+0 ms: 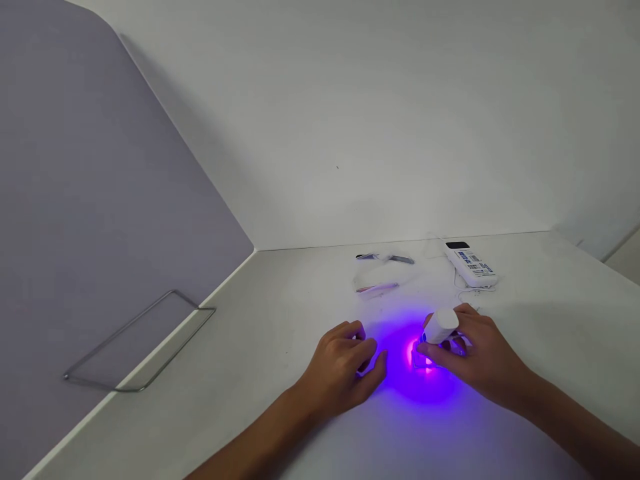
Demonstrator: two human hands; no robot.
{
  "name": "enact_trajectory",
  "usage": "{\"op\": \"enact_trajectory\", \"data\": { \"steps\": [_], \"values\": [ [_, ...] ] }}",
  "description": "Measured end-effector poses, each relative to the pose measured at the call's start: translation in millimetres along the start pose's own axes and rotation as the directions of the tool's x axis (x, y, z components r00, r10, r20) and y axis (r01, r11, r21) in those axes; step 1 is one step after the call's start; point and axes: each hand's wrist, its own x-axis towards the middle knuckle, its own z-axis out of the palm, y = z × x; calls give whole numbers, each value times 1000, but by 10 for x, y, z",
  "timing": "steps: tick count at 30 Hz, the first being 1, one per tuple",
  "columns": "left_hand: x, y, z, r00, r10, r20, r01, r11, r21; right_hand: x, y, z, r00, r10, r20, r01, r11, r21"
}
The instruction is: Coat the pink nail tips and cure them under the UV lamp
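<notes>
Right hand [475,343] is gripping a white lamp [442,325] close to the table [270,303], violet glow [423,395] spreading beneath, while left hand [340,363] is sitting loosely curled beside the glow, thumb-to-finger gap narrow.

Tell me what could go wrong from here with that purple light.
First, the right hand grips the white lamp at an angle, so a slip might shift the purple glow across the table. Second, the left hand sits at the glow's edge, so its fingers could catch stray light. Third, a thin cord lies just beyond the right hand and might snag if that hand reaches forward.
</notes>
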Motion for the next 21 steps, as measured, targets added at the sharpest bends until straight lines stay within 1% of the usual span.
{"op": "enact_trajectory", "data": {
  "steps": [9, 12, 17, 21],
  "values": [
    [-7, -14, -4, 999, 5, 38, -6, 1000, 23, -9, -30, -19, 1000, -1, -4, 1, 999, 43],
    [-12, -19, -6, 999, 7, 44, -8, 1000, 24, -17, -19, -11, 1000, 8, -27, -6, 998, 65],
    [-11, -16, -2, 999, 12, 48, -12, 1000, 11, -14, 0, -8, 996, 0, -85, 0, 1000, 7],
    [-14, -18, 8, 999, 9, 46, -10, 1000, 19, -3, 13, -3, 994, -29, -101, 27, 1000, -13]
  ]
}}
